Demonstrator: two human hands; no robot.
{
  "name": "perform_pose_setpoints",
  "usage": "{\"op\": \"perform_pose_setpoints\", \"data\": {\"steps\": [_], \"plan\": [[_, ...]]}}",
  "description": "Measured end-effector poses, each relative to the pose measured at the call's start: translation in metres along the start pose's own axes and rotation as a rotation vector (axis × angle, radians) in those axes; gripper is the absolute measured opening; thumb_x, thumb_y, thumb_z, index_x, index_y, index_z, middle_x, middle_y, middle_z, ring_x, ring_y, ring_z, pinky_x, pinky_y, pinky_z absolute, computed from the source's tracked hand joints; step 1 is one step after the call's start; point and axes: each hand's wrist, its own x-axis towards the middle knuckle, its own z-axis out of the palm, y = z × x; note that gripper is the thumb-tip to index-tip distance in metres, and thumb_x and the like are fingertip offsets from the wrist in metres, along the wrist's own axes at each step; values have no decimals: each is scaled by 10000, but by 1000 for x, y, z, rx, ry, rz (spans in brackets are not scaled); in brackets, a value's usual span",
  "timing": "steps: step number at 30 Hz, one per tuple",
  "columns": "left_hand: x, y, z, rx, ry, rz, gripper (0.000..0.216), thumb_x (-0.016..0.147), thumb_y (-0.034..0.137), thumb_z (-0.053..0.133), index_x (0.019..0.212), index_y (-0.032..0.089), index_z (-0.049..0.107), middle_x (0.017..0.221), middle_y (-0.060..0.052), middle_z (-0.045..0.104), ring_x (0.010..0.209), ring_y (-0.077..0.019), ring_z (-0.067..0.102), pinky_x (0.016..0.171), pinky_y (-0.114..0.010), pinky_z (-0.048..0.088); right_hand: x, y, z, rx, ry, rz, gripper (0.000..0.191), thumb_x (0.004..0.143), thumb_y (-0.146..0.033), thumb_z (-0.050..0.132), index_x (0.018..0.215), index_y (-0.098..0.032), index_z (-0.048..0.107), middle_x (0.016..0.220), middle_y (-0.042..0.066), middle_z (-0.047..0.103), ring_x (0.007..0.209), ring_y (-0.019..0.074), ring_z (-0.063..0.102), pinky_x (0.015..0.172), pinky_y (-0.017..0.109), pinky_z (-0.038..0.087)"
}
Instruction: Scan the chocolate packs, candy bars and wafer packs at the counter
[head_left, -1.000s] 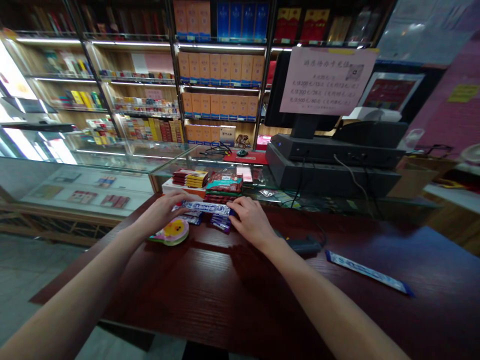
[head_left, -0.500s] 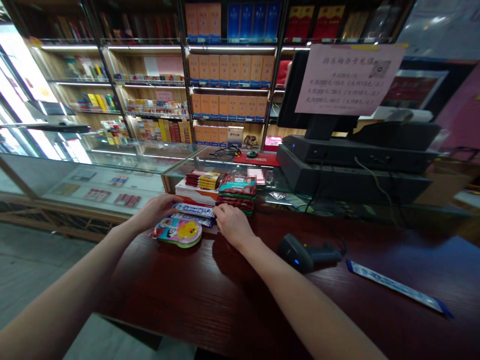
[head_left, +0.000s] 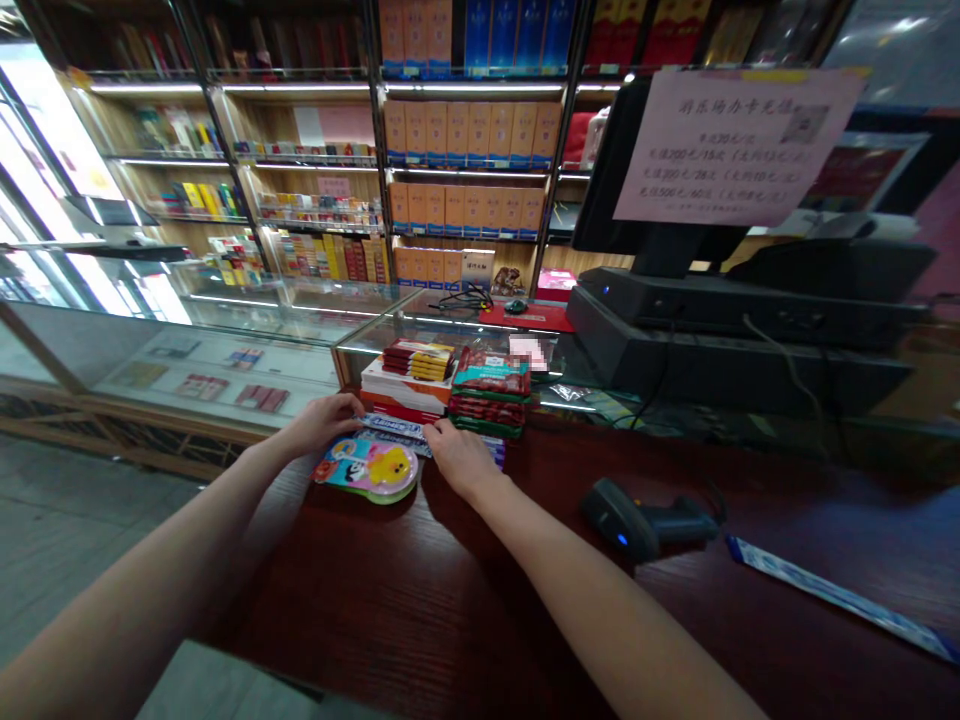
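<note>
Long, thin blue-and-white packets (head_left: 394, 428) lie side by side in front of a stack of snacks on the brown counter. My left hand (head_left: 330, 422) has its fingers closed at the left end of the rear packet. Further along the same packet, my right hand (head_left: 463, 457) is closed with its fingertips on it, hiding part of the row. Packet ends show to the right of that hand. Just in front lies a colourful pack with a yellow duck picture (head_left: 386, 470). Behind are red-and-yellow packets (head_left: 418, 360) on a white-and-orange box (head_left: 405, 388), beside brown-and-green packs (head_left: 491, 375).
A black barcode scanner (head_left: 649, 520) rests to the right, with another long blue-and-white packet (head_left: 840, 595) beyond it. A monitor bearing a paper sign (head_left: 735, 150) stands at back right. Glass display cases (head_left: 277, 320) and stocked shelves (head_left: 465, 210) fill the back.
The view has shifted slightly, moving the scene rightward. My right hand has slid left relative to the snack stack, and packet ends now show to its right. My left hand stays at the packet's left end.
</note>
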Motion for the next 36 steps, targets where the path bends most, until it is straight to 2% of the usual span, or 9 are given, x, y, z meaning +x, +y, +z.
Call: {"op": "perform_pose_setpoints", "data": {"steps": [8,23,36], "plan": [[13,-4,10,11,-40,-13,264,714,455,632,821,214,635,833,-22,730,792,-207,677,733,-298,525,9,2,2,-31,-32,7,331,1010,-93,338,1232,-178,568,1231,149,643,1017,252,726,802,368,599],[22,-9,15,72,-19,-55,301,702,463,643,857,210,686,841,-30,749,811,-231,690,756,-326,511,13,4,6,-76,-14,24,327,1011,-91,350,1170,-141,632,1196,152,647,995,239,723,799,340,596],[14,-4,6,65,-20,-70,443,721,554,593,961,222,761,1019,-54,781,960,-255,708,846,-327,541,5,4,2,-88,7,-15,348,986,-65,379,1133,-113,691,1233,158,643,1036,246,687,853,338,573]]}}
